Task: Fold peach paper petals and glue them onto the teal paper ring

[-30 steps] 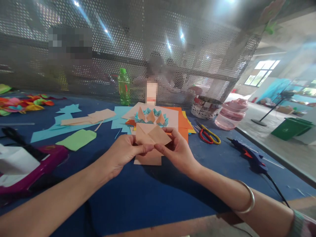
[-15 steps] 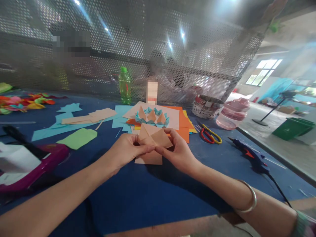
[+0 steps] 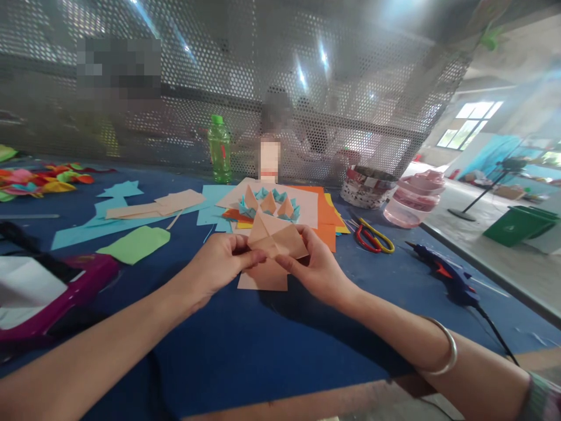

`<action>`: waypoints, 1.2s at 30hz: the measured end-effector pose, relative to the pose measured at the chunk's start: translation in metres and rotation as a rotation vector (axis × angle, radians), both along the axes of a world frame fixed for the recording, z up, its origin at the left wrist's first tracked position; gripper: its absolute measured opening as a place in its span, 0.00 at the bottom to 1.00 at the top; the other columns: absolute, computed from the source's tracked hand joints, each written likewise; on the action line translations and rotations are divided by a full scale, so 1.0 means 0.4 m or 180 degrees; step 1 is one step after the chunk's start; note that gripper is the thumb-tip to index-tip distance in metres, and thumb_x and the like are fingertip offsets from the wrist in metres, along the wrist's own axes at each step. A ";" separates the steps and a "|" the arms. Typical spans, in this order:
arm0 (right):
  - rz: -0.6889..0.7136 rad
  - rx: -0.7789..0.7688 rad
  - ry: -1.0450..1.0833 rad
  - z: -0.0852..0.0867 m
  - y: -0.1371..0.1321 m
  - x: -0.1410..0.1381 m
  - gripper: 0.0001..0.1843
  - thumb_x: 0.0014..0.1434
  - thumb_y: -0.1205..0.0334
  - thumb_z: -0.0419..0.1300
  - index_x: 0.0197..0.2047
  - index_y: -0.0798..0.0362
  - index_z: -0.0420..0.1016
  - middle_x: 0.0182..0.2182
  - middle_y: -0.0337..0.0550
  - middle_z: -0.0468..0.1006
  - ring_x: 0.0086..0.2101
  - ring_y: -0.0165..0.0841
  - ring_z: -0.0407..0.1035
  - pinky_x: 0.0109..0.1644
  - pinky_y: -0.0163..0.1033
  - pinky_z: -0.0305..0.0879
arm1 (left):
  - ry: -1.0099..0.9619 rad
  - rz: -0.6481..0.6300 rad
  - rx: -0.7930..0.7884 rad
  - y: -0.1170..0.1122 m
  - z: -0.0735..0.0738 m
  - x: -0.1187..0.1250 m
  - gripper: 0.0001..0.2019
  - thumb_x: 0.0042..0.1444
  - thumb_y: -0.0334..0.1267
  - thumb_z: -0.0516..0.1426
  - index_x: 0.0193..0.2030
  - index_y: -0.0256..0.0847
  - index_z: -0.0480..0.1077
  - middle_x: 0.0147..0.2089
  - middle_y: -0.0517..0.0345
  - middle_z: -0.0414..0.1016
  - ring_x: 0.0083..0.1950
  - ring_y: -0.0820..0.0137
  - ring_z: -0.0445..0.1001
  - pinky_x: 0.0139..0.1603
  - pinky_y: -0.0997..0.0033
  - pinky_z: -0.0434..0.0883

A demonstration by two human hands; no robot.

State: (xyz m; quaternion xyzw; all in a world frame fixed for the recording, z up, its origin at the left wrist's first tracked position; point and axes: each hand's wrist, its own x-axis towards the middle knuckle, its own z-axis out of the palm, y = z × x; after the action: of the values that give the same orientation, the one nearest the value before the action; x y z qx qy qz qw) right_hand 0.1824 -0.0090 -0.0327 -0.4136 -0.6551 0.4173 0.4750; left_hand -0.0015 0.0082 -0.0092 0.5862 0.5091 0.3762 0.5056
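– Two hands in the head view, both on one thing?
– Yes. The left hand (image 3: 219, 266) and the right hand (image 3: 318, 269) meet at the middle of the frame on a folded peach paper (image 3: 277, 237). It is held just above a flat peach sheet (image 3: 263, 280) that lies on the blue table (image 3: 272, 356).
– How tight is the hold?
– Each hand is closed to a pinch. The left thumb and forefinger nip the left edge of the fold. The right thumb sits at the lower right flap with the fingers curled behind (those fingertips are hidden by the paper, so I cannot tell how many press there).
– How would it handle, you think?
– Very light and thin, I'd judge, and stiff only along the creases. It would dent under a hard squeeze, and the flaps would likely spring open if let go. It is best taken at the creased edges and corners with soft fingertip pressure, not across the flat middle.
– Anything close by?
– Just above it in the frame is a peach-and-teal paper rosette (image 3: 268, 204) on orange sheets (image 3: 326, 219). To the right lie red-and-yellow scissors (image 3: 372, 238) and a blue glue gun (image 3: 442, 272). A green bottle (image 3: 219, 149) stands at upper centre by the perforated screen (image 3: 350, 88)
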 end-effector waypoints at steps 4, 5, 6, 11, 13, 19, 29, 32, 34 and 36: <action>0.0039 -0.0134 0.0104 0.003 -0.001 -0.002 0.22 0.54 0.62 0.63 0.49 0.51 0.60 0.46 0.47 0.75 0.44 0.37 0.73 0.45 0.43 0.73 | 0.0160 0.0024 0.0183 0.004 -0.002 -0.010 0.14 0.39 0.47 0.67 0.23 0.38 0.74 0.22 0.60 0.73 0.26 0.73 0.67 0.29 0.74 0.61; 0.0057 -0.0183 0.0148 0.004 -0.003 -0.003 0.22 0.54 0.62 0.63 0.49 0.51 0.60 0.45 0.47 0.75 0.44 0.37 0.73 0.45 0.43 0.73 | 0.0180 0.0041 0.0208 0.005 -0.001 -0.012 0.15 0.39 0.47 0.67 0.22 0.38 0.73 0.22 0.61 0.72 0.26 0.73 0.66 0.29 0.74 0.60; 0.0073 -0.0222 0.0186 0.005 -0.004 -0.004 0.22 0.54 0.62 0.63 0.49 0.51 0.60 0.45 0.47 0.75 0.44 0.38 0.74 0.46 0.43 0.73 | 0.0187 0.0054 0.0218 0.005 -0.001 -0.013 0.15 0.39 0.48 0.67 0.21 0.38 0.72 0.22 0.61 0.72 0.26 0.74 0.65 0.28 0.74 0.60; 0.0074 -0.0248 0.0152 0.009 -0.007 -0.005 0.21 0.53 0.63 0.63 0.48 0.51 0.60 0.45 0.47 0.75 0.44 0.39 0.73 0.45 0.45 0.73 | 0.0154 0.0064 0.0172 0.007 0.000 -0.008 0.14 0.39 0.46 0.66 0.21 0.38 0.72 0.22 0.61 0.72 0.27 0.73 0.66 0.30 0.73 0.60; 0.0047 -0.0232 0.0076 0.009 -0.007 -0.006 0.21 0.53 0.63 0.63 0.48 0.51 0.61 0.45 0.46 0.75 0.44 0.39 0.73 0.46 0.45 0.73 | 0.0137 0.0062 0.0222 0.008 0.000 -0.005 0.12 0.40 0.45 0.65 0.21 0.38 0.72 0.22 0.61 0.73 0.27 0.72 0.67 0.31 0.73 0.61; -0.0054 -0.0062 -0.0009 0.003 -0.007 -0.005 0.22 0.54 0.61 0.63 0.49 0.51 0.61 0.47 0.48 0.74 0.45 0.39 0.72 0.48 0.46 0.72 | -0.0206 -0.0062 0.0165 0.004 0.001 -0.003 0.12 0.39 0.46 0.67 0.24 0.39 0.75 0.25 0.60 0.75 0.30 0.71 0.70 0.35 0.71 0.65; -0.0063 0.0107 -0.0137 -0.005 -0.016 -0.010 0.22 0.54 0.54 0.64 0.47 0.51 0.62 0.44 0.45 0.75 0.43 0.37 0.71 0.47 0.44 0.71 | -0.0136 -0.0347 -0.0301 -0.005 -0.011 0.007 0.15 0.38 0.45 0.68 0.31 0.38 0.79 0.32 0.53 0.81 0.34 0.66 0.75 0.37 0.69 0.68; -0.0109 0.0139 -0.0151 0.001 -0.017 -0.011 0.20 0.54 0.55 0.64 0.47 0.51 0.63 0.42 0.44 0.75 0.44 0.38 0.71 0.46 0.45 0.72 | -0.0143 -0.0170 -0.0135 0.001 -0.002 0.000 0.13 0.37 0.45 0.69 0.26 0.39 0.77 0.28 0.57 0.79 0.32 0.68 0.73 0.36 0.70 0.66; -0.0154 0.0156 -0.0178 0.001 -0.015 -0.011 0.20 0.55 0.55 0.64 0.48 0.49 0.64 0.41 0.44 0.76 0.43 0.40 0.71 0.44 0.46 0.73 | -0.0128 0.0042 0.0023 0.004 0.004 -0.005 0.13 0.35 0.45 0.69 0.21 0.39 0.74 0.24 0.59 0.76 0.30 0.70 0.71 0.34 0.72 0.64; -0.0155 0.0144 -0.0139 0.000 -0.013 -0.011 0.20 0.55 0.56 0.63 0.49 0.48 0.63 0.41 0.45 0.76 0.44 0.40 0.71 0.43 0.47 0.74 | -0.0200 0.0188 0.0129 0.006 0.008 -0.008 0.13 0.34 0.43 0.70 0.20 0.39 0.73 0.23 0.61 0.74 0.29 0.71 0.69 0.32 0.72 0.63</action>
State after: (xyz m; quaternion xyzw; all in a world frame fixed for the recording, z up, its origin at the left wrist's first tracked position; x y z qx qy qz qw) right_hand 0.1780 -0.0140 -0.0328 -0.4274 -0.6644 0.3816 0.4799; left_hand -0.0048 0.0107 -0.0060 0.5689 0.5023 0.4195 0.4981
